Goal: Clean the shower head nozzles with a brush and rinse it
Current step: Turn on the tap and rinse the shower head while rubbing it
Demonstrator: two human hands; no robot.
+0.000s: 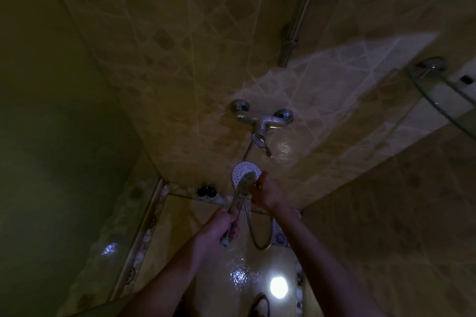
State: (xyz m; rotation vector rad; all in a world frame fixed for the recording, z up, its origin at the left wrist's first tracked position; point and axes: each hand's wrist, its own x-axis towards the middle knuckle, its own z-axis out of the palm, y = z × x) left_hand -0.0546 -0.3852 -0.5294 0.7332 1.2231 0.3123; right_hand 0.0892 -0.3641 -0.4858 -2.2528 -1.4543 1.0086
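Head view: no legible writing; hands (266, 192) brushing shower head (246, 171).

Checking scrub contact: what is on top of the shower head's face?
A brush lies across the shower head face, covering its lower nozzles; upper nozzles show. Bristle contact is too dim to confirm.

White shower head (246, 171) dotted with dark nozzles. Tan wall tiles (180, 41) carry a pale diamond grid. Silver tap (261, 121) gleams.

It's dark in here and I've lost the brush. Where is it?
In the head view, the brush is just below centre, its bristles on the white shower head under the wall tap, beside the right hand.
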